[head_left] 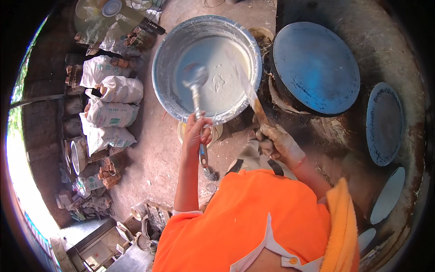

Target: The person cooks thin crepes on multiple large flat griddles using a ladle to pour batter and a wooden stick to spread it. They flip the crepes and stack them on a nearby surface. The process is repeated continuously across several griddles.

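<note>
My left hand (196, 131) grips the handle of a metal ladle (196, 77). The ladle's blurred bowl is over the near-left part of a large round metal basin (159, 68). White, batter-like liquid (222, 97) covers the basin's bottom, and residue streaks its walls. In my right hand (280, 142), which wears a soiled glove, is the wooden handle of a long flat paddle or scraper (253, 97). Its pale, blurred blade reaches over the basin's right rim. I cannot tell whether either tool touches the liquid.
A large round griddle (316, 68) is right of the basin, with another dark disc (384, 124) beyond it. White sacks (114, 114) line the left side, below a standing fan (112, 8). A pale bucket (217, 132) is partly hidden under the basin's near edge.
</note>
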Demonstrator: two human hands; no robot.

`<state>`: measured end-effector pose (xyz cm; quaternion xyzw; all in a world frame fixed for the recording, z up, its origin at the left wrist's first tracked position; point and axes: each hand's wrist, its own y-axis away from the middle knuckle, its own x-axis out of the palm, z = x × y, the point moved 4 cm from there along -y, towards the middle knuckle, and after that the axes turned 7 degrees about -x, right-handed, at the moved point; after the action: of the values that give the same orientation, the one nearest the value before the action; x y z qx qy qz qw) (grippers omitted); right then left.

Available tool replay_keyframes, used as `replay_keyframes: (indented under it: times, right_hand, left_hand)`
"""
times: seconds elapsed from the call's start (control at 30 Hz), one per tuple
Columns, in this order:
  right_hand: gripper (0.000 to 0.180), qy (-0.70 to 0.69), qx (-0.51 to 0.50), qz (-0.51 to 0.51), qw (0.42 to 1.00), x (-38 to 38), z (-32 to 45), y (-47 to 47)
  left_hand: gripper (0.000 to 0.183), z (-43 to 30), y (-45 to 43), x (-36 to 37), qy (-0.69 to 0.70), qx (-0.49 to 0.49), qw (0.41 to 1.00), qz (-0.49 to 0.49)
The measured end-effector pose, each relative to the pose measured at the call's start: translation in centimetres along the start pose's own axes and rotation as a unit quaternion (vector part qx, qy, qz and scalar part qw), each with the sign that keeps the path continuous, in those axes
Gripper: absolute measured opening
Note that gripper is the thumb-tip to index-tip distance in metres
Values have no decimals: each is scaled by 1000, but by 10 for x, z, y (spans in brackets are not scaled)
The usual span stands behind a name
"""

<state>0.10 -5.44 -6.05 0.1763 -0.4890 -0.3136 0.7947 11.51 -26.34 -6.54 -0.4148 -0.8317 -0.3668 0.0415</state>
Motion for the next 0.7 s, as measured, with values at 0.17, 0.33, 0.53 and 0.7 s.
replay_keyframes:
  times: [0.17, 0.33, 0.53, 0.7]
  right_hand:
    - [20, 120, 28, -75, 990, -42, -26, -108]
    - [18, 171, 154, -122, 965, -71, -52, -81]
    - [45, 675, -150, -58, 720, -82, -34, -168]
    - [57, 856, -89, 16, 510, -29, 53, -108]
  left_hand:
    - [14, 13, -61, -6, 7, -43, 997, -57]
    - [15, 69, -85, -39, -58, -166, 979, -101]
    - [15, 131, -208, -50, -26, -162, 986, 13]
    - [9, 68, -172, -35, 39, -112, 983, 139]
